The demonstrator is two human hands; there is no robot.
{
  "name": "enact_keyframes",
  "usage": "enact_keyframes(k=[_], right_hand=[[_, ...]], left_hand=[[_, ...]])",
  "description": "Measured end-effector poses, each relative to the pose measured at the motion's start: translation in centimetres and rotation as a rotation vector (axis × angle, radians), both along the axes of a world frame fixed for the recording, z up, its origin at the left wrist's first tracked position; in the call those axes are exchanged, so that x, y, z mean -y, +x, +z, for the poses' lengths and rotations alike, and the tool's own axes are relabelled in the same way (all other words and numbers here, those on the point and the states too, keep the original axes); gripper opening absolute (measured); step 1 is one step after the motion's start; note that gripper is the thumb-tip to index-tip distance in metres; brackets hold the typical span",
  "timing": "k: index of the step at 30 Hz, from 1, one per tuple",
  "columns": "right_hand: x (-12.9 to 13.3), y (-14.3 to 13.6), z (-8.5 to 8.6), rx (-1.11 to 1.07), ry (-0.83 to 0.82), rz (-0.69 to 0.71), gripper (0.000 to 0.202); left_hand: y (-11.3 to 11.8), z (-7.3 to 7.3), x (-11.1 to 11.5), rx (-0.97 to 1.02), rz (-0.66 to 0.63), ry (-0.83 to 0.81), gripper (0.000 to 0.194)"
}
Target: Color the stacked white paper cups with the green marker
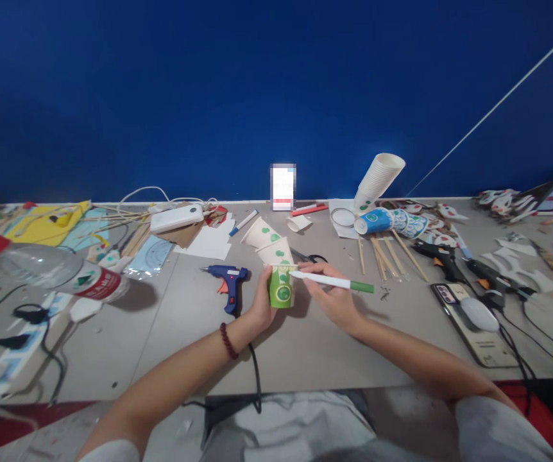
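Near the middle of the table, my left hand (pixel 262 303) is closed round the left side of a green paper cup (pixel 282 289) with a round emblem. My right hand (pixel 333 296) grips a white marker with a green end (pixel 337 281); its tip lies at the cup's upper right side. Just behind the green cup are two white cups with green dots (pixel 275 250). Black-handled scissors (pixel 315 258) lie partly hidden behind my right hand. A blue glue gun (pixel 231 282) rests left of my left hand.
Left are a bottle (pixel 74 273), power strip (pixel 29 346) and paper sheets. A lit phone (pixel 283 186) stands at the back. Right are stacked cups (pixel 377 179), wooden sticks (pixel 386 256), black glue guns (pixel 442 258) and a phone (pixel 473 337) bearing a white mouse (pixel 479 314).
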State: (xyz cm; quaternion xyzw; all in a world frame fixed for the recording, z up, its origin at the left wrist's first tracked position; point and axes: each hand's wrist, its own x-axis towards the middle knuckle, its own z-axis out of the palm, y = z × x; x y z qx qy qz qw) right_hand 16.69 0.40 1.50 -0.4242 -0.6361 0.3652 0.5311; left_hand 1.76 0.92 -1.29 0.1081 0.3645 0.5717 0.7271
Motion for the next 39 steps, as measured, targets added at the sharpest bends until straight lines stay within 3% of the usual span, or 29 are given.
enact_keyframes(k=[17, 39], right_hand=[[0.18, -0.17, -0.06, -0.019, -0.021, 0.075, 0.008], [0.1, 0.08, -0.13, -0.026, 0.007, 0.016, 0.006]], left_hand=[[-0.09, -0.18, -0.07, -0.002, 0.019, -0.01, 0.044], [0.18, 0.25, 0.08, -0.006, 0.021, -0.012, 0.036]])
